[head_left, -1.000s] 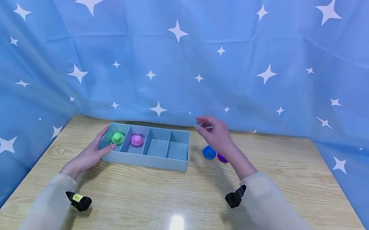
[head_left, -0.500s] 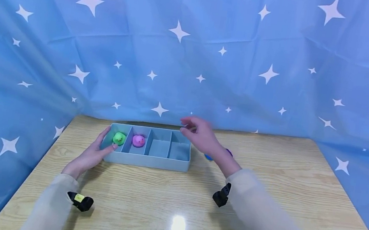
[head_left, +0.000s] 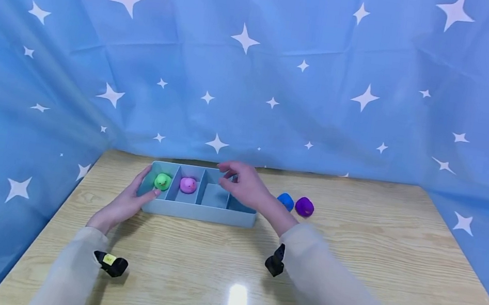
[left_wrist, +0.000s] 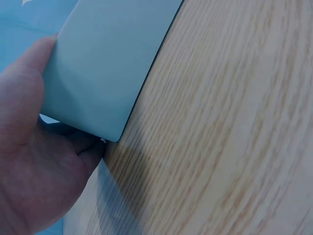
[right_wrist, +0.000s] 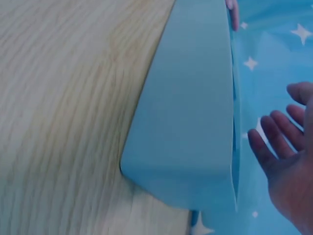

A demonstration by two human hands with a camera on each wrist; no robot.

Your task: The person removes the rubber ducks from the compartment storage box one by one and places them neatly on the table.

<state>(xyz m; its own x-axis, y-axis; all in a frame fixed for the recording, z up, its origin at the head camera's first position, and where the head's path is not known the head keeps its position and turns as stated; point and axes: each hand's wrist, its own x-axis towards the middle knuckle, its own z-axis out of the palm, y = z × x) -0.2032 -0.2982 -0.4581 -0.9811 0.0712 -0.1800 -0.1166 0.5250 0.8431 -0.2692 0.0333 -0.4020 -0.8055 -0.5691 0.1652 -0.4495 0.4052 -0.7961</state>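
Observation:
My left hand (head_left: pixel 125 204) grips the left end of a blue-grey divided box (head_left: pixel 198 213), thumb on the front wall, fingers round the far side. In the left wrist view the hand (left_wrist: pixel 36 147) holds the box's corner (left_wrist: pixel 98 73). A green toy duck (head_left: pixel 162 181) sits in the leftmost compartment and a pink toy duck (head_left: pixel 187 185) in the one beside it. Over the right part of the box hovers my right hand (head_left: pixel 246 186), covering some of the right compartments. The right wrist view shows this hand (right_wrist: pixel 288 152) with loosely bent fingers, holding nothing, apart from the box (right_wrist: pixel 186 107).
On the table (head_left: pixel 377 244), right of the box, lie a blue toy (head_left: pixel 286 201) and a purple toy (head_left: pixel 304 207) side by side. The right forearm passes close to the blue one and partly hides it. A blue star-patterned curtain (head_left: pixel 256 71) stands behind the table.
My right hand has moved left, from above the blue and purple toys to over the right compartments. Both toys show again. The left hand has stayed on the box; the view has shifted slightly.

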